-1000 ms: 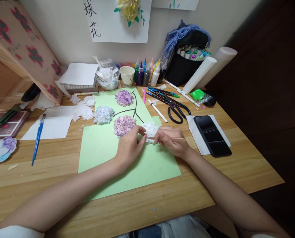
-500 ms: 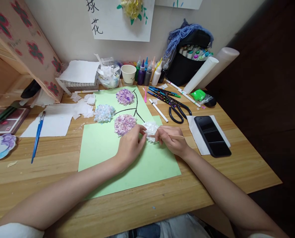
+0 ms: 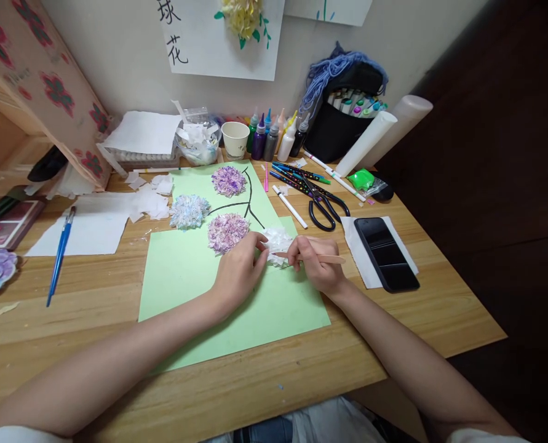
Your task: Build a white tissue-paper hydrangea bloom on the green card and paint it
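A white crinkled paper flower [image 3: 278,241] lies on the light green paper [image 3: 237,335], at the end of a drawn black branch [image 3: 249,202]. My left hand [image 3: 240,266] has its thumb and index finger closed on the flower's left edge. From the other side, my right hand [image 3: 318,264] grips a flat wooden craft stick [image 3: 331,259], its tip pressed at the flower. Two purple-pink paper flowers [image 3: 228,232] and a pale blue one [image 3: 189,211] sit around the branch. The left fingertips partly hide the white flower.
Black scissors [image 3: 322,212] and patterned pens lie behind my right hand. A phone [image 3: 387,253] rests on white paper at the right. Paint bottles [image 3: 270,144], a paper cup [image 3: 235,139] and a black marker case [image 3: 342,129] line the wall. Paper scraps and a blue brush [image 3: 61,255] are left.
The craft stick has tilted a little in my right hand, showing more of its flat side. My left hand stays at the flower. The whole view has shifted slightly.
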A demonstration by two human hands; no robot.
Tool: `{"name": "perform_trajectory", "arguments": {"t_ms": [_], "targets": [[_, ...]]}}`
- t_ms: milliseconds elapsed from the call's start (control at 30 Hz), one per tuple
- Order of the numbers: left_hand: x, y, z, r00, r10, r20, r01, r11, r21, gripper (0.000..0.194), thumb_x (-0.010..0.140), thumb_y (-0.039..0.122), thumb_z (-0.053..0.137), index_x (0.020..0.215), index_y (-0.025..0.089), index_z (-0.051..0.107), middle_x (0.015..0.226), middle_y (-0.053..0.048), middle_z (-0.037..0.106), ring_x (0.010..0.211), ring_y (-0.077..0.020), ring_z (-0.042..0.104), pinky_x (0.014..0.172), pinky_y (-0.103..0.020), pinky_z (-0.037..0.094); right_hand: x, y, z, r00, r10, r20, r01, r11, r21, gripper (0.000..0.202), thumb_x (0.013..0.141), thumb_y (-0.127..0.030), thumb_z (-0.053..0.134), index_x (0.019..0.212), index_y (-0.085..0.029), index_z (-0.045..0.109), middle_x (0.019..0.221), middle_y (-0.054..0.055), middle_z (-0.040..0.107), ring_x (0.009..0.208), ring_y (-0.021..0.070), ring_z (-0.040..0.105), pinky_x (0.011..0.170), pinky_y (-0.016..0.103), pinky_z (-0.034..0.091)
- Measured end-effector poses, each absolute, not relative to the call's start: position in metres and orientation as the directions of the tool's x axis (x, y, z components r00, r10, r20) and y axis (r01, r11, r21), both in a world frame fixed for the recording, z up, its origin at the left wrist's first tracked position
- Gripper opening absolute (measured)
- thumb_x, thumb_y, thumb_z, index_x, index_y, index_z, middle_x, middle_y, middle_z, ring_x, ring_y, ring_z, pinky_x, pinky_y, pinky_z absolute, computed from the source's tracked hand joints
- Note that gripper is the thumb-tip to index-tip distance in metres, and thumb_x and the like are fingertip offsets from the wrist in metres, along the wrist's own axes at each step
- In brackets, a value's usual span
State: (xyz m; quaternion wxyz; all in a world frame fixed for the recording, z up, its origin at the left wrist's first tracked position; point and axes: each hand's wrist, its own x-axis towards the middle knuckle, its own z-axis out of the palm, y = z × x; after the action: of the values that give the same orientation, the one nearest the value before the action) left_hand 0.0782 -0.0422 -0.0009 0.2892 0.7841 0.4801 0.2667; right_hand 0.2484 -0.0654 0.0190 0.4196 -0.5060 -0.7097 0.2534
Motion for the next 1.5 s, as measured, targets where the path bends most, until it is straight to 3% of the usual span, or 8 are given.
{"name": "perform_trajectory", "arguments": {"t_ms": [133, 433, 533, 633, 733, 967, 1267, 1500], "targets": [[0.079, -0.042, -0.001, 0.398, 0.907, 0.137, 0.598, -0.369, 0.712, 0.015, 0.087, 0.022, 0.047, 0.102, 0.021, 0.048, 0.092, -0.002, 0.066, 0.06, -0.0123, 0.057, 0.058, -0.025, 0.04, 0.248, -0.065, 0.019, -0.191, 0.9, 0.392, 0.504, 0.432, -0.748, 0.048, 0.095, -0.037, 0.028, 0.056, -0.021, 0.051, 0.05, 0.001, 0.052, 0.05, 0.0126, 0.051, 0.057, 0.03, 0.041], [0.079, -0.041, 0.0, 0.4, 0.906, 0.136, 0.592, -0.369, 0.716, 0.015, 0.086, 0.021, 0.047, 0.101, 0.022, 0.048, 0.091, -0.001, 0.066, 0.06, -0.0124, 0.057, 0.057, -0.025, 0.04, 0.246, -0.06, 0.014, -0.278, 0.885, 0.373, 0.572, 0.464, -0.676, 0.051, 0.094, -0.045, 0.025, 0.055, -0.022, 0.048, 0.048, 0.001, 0.047, 0.049, 0.0137, 0.047, 0.056, 0.03, 0.038], [0.079, -0.041, 0.0, 0.397, 0.908, 0.133, 0.592, -0.364, 0.719, 0.014, 0.086, 0.02, 0.047, 0.1, 0.021, 0.048, 0.091, -0.001, 0.066, 0.06, -0.0124, 0.057, 0.056, -0.024, 0.039, 0.241, -0.059, 0.016, -0.136, 0.951, 0.279, 0.559, 0.306, -0.771, 0.053, 0.093, -0.049, 0.028, 0.053, -0.022, 0.048, 0.045, -0.001, 0.047, 0.045, 0.0117, 0.048, 0.054, 0.028, 0.039], [0.079, -0.041, 0.0, 0.39, 0.911, 0.133, 0.592, -0.359, 0.722, 0.013, 0.086, 0.021, 0.048, 0.099, 0.021, 0.048, 0.091, -0.001, 0.066, 0.059, -0.0122, 0.056, 0.056, -0.024, 0.038, 0.236, -0.057, 0.017, 0.072, 0.988, 0.138, 0.444, 0.092, -0.892, 0.052, 0.091, -0.053, 0.033, 0.054, -0.021, 0.049, 0.041, -0.003, 0.046, 0.039, 0.0099, 0.047, 0.048, 0.026, 0.039], [0.079, -0.042, -0.001, 0.39, 0.912, 0.129, 0.587, -0.354, 0.728, 0.013, 0.086, 0.021, 0.048, 0.1, 0.021, 0.048, 0.091, -0.002, 0.066, 0.058, -0.0118, 0.055, 0.056, -0.024, 0.038, 0.234, -0.056, 0.017, 0.143, 0.986, 0.083, 0.346, 0.028, -0.938, 0.052, 0.088, -0.057, 0.036, 0.054, -0.02, 0.051, 0.04, -0.003, 0.046, 0.037, 0.01, 0.048, 0.044, 0.025, 0.038], [0.079, -0.041, -0.001, 0.396, 0.909, 0.128, 0.59, -0.359, 0.724, 0.014, 0.086, 0.02, 0.047, 0.1, 0.02, 0.047, 0.09, -0.001, 0.066, 0.059, -0.0115, 0.055, 0.057, -0.024, 0.039, 0.243, -0.063, 0.02, 0.037, 0.984, 0.177, 0.379, 0.15, -0.913, 0.054, 0.093, -0.05, 0.031, 0.053, -0.02, 0.052, 0.041, -0.002, 0.047, 0.039, 0.0091, 0.047, 0.046, 0.025, 0.039], [0.079, -0.041, -0.002, 0.391, 0.909, 0.144, 0.584, -0.366, 0.724, 0.013, 0.086, 0.021, 0.049, 0.099, 0.021, 0.048, 0.09, 0.0, 0.066, 0.059, -0.0113, 0.056, 0.056, -0.024, 0.04, 0.242, -0.061, 0.015, -0.208, 0.881, 0.426, 0.542, 0.466, -0.7, 0.046, 0.096, -0.032, 0.03, 0.056, -0.019, 0.05, 0.047, -0.003, 0.048, 0.044, 0.0074, 0.048, 0.052, 0.023, 0.039], [0.08, -0.042, 0.0, 0.388, 0.912, 0.133, 0.612, -0.363, 0.703, 0.013, 0.088, 0.022, 0.047, 0.101, 0.02, 0.048, 0.09, -0.002, 0.066, 0.06, -0.0123, 0.057, 0.056, -0.025, 0.04, 0.238, -0.061, 0.015, -0.088, 0.915, 0.394, 0.535, 0.377, -0.756, 0.047, 0.096, -0.032, 0.032, 0.053, -0.019, 0.049, 0.044, -0.004, 0.047, 0.04, 0.0067, 0.047, 0.049, 0.022, 0.038]]}}
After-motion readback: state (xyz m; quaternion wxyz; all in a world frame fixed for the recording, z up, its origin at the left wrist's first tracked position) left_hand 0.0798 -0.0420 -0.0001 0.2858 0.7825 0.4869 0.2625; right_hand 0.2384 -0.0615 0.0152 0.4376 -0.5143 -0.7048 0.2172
